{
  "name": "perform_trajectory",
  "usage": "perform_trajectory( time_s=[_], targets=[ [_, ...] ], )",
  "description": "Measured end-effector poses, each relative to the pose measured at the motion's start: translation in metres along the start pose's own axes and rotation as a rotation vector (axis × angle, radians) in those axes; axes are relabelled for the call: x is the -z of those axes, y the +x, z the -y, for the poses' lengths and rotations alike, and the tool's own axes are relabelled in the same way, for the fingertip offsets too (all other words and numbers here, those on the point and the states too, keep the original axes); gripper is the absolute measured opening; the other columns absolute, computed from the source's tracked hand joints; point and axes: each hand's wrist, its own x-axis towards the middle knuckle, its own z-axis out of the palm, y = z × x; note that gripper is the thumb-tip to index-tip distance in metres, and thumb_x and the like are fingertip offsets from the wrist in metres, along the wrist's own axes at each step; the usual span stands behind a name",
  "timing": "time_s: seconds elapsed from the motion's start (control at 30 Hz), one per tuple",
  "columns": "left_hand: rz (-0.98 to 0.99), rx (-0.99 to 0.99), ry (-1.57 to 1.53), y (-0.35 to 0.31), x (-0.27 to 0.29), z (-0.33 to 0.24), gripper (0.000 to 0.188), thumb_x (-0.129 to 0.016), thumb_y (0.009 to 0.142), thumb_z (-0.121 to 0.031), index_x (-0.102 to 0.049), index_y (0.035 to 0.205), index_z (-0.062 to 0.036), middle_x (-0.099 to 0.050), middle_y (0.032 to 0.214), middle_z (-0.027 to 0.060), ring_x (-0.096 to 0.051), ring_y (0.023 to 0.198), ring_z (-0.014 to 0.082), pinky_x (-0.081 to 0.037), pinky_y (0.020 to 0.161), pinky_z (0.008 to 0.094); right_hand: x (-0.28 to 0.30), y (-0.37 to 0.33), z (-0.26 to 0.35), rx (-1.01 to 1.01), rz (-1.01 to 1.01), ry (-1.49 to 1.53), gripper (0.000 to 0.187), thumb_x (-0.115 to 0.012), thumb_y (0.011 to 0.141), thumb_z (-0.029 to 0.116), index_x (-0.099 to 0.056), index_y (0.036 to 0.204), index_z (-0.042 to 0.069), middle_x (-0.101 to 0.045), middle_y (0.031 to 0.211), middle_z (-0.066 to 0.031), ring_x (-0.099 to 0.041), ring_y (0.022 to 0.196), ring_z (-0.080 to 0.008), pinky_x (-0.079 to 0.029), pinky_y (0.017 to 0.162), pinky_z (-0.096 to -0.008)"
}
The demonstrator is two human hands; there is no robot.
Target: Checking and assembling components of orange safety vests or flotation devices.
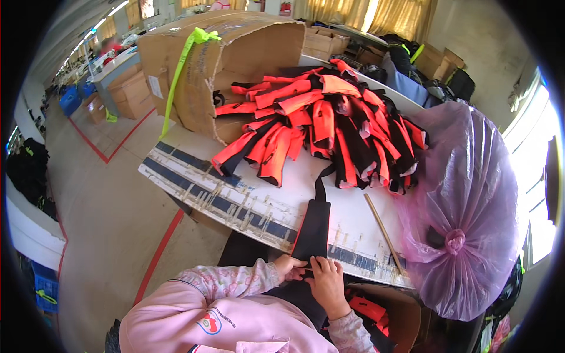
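Observation:
A black fabric piece (312, 229) with orange edging lies over the table's near edge, a narrow black strap running from its far end toward the pile. At its near end, my left hand (288, 268) is closed in a pinch on the fabric. My right hand (327, 287) grips the same end from the right, fingers bent over the top. Between the two hands shows a thin, light-coloured bit that I cannot make out. Beyond, orange-and-black fabric pieces (321, 112) are heaped on the white table (259, 203).
A big cardboard box (176, 76) lies on its side at the table's far left, with a neon-yellow strip (179, 76) tied on it. A thin wooden stick (382, 232) rests right of the fabric. Along the right side bulges a purple plastic bag (471, 194). Below stands an open carton (406, 309) holding orange pieces.

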Motion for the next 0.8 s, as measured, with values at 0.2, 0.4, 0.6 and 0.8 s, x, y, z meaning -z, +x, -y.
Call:
perform_trajectory(
  time_s=[0.2, 0.4, 0.6, 0.8],
  targets=[
    [0.266, -0.032, 0.11, -0.035, -0.041, -0.011, 0.028, -0.059, 0.084, -0.031, -0.059, 0.089, -0.0038, -0.058, 0.065, 0.0045, -0.057, 0.054, 0.015, -0.052, 0.062, 0.0347, -0.026, -0.007, -0.035, -0.105, -0.339, 0.068, 0.018, -0.061, 0.067, 0.004, -0.058, 0.085, 0.004, -0.054, 0.081, -0.0089, -0.052, 0.08, -0.0256, -0.04, 0.072, -0.0359],
    [0.423, -0.252, 0.028, -0.021, -0.027, -0.057, 0.057, -0.045, 0.084, -0.054, -0.049, 0.113, -0.0054, -0.057, 0.103, 0.0122, -0.058, 0.091, 0.0258, -0.046, 0.084, 0.0439, -0.016, -0.021, -0.047, -0.51, -0.735, 1.581, 0.016, -0.063, 0.072, -0.005, -0.059, 0.085, 0.003, -0.062, 0.084, -0.0023, -0.058, 0.077, -0.012, -0.046, 0.072, -0.0284],
    [0.624, -0.233, -0.272, -0.014, -0.058, -0.073, 0.066, -0.044, 0.084, -0.056, -0.04, 0.126, -0.0059, -0.049, 0.122, 0.013, -0.045, 0.114, 0.0292, -0.033, 0.098, 0.045, -0.03, -0.063, -0.043, -0.601, -0.601, 2.06, 0.058, -0.072, 0.069, 0.022, -0.046, 0.119, 0.007, -0.056, 0.114, -0.0022, -0.054, 0.104, -0.0198, -0.043, 0.088, -0.0346],
    [0.627, -0.391, -0.247, -0.03, -0.092, -0.069, 0.051, -0.053, 0.086, -0.039, -0.045, 0.121, -0.0026, -0.052, 0.119, 0.0117, -0.048, 0.113, 0.0236, -0.037, 0.097, 0.0403, -0.05, -0.097, -0.026, -0.651, -0.511, 2.16, 0.061, -0.074, 0.067, 0.022, -0.046, 0.119, 0.01, -0.055, 0.114, -0.0007, -0.057, 0.098, -0.0161, -0.046, 0.076, -0.0258]
  ],
)
